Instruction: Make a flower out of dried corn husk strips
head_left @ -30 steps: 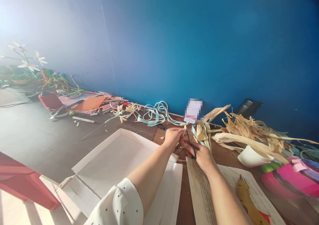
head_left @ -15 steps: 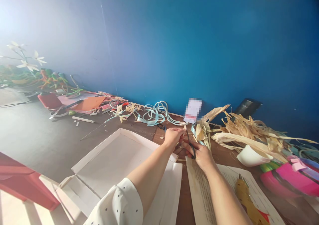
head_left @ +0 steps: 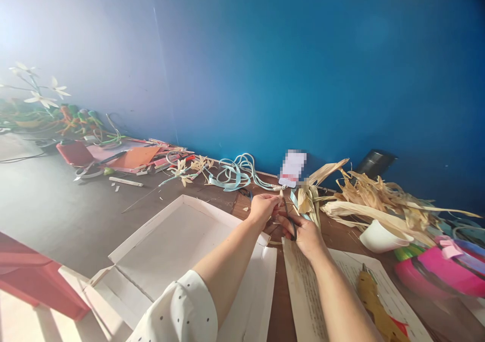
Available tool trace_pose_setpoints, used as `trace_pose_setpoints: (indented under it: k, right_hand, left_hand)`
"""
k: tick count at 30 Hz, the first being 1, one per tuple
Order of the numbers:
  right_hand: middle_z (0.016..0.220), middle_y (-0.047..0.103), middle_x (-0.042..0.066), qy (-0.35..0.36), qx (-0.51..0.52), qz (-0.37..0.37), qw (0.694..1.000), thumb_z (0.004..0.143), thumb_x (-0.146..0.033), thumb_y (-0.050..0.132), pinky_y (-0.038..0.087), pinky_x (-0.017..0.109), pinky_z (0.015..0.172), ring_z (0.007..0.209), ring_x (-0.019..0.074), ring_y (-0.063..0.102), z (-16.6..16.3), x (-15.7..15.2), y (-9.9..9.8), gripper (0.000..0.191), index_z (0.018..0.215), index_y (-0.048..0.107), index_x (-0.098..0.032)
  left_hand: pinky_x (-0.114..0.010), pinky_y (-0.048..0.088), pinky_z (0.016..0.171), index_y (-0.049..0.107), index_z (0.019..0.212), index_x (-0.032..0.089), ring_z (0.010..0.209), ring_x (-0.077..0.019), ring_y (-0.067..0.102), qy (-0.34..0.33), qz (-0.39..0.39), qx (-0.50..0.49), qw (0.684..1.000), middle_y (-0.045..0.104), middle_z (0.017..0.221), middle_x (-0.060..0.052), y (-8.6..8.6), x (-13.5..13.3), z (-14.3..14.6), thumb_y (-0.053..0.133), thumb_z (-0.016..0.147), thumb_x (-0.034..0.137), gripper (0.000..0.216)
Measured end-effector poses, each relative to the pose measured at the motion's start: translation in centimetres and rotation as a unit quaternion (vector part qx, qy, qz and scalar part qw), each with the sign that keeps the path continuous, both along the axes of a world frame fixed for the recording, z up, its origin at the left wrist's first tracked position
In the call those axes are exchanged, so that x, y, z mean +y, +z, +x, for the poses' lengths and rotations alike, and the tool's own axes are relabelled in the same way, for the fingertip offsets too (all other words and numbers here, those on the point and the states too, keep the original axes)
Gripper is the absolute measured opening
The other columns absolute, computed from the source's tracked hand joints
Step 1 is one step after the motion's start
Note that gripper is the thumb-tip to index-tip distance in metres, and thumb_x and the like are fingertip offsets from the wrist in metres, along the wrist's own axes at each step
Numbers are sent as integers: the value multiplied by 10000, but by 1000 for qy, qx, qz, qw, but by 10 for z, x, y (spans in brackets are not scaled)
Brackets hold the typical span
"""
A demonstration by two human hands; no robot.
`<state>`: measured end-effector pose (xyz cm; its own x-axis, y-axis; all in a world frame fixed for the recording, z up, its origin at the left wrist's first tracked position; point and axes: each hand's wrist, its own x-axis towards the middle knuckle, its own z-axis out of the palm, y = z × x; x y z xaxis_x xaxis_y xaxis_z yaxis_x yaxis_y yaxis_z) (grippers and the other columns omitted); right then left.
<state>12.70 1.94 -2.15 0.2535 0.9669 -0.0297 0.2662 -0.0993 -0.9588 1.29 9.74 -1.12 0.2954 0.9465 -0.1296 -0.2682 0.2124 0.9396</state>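
Note:
My right hand [head_left: 306, 236] is closed round the dark handles of a pair of scissors [head_left: 292, 227], whose blades point up and away from me. Pinched in the fingers of my left hand [head_left: 263, 208] is a small pale piece of corn husk [head_left: 281, 198], right against the scissor blades. Whether the blades are cutting into it is too small to tell. Just beyond my right hand lies a strip of dried corn husk [head_left: 309, 200]. Both hands are close together above the brown table, near its back.
An opened white cardboard box [head_left: 170, 241] lies under my left arm. Beneath my right arm are a printed sheet [head_left: 303, 281] and a glue gun [head_left: 373, 301]. Dried husks [head_left: 382, 195], a white cup [head_left: 384, 237] and a pink container [head_left: 435, 271] stand right. Husk flowers [head_left: 184, 173] and blue ribbon [head_left: 231, 178] lie left.

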Motion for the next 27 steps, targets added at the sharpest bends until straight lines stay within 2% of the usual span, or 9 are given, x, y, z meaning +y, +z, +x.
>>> trace_pose_setpoints:
  k: [5, 10, 20, 27]
  right_hand:
    - [532, 578, -17, -24, 10, 11, 1000, 676, -434, 707, 399, 285, 519, 507, 161, 510, 1, 0, -1, 421, 1020, 729, -191]
    - [528, 588, -6, -53, 31, 5, 998, 647, -434, 729, 420, 301, 534, 517, 175, 532, 5, -1, -1, 460, 1024, 722, -170]
    - [556, 613, 5, -57, 62, 1, 996, 605, -420, 764, 429, 324, 532, 496, 179, 539, 3, -2, 2, 403, 945, 734, -206]
    - [560, 609, -4, -58, 66, 6, 996, 615, -429, 759, 427, 317, 535, 499, 175, 536, 2, -2, 3, 405, 951, 728, -205]
  left_hand:
    - [-186, 411, 513, 638, 593, 135, 511, -65, 470, -4, -4, -4, 1000, 552, 560, 1, 1, 0, 0, 677, 677, 272, 166]
    - [-193, 449, 552, 676, 710, 137, 613, -97, 575, -8, -12, -1, 1000, 657, 699, -51, -3, 3, 2, 678, 700, 247, 111]
    - [-184, 403, 506, 700, 778, 129, 517, -65, 477, 13, 25, 42, 999, 586, 609, 0, -4, 6, -1, 684, 690, 245, 146]
    - [-200, 427, 554, 706, 818, 122, 539, -68, 487, -5, 25, 31, 999, 595, 636, -8, -3, 4, -3, 706, 685, 287, 212]
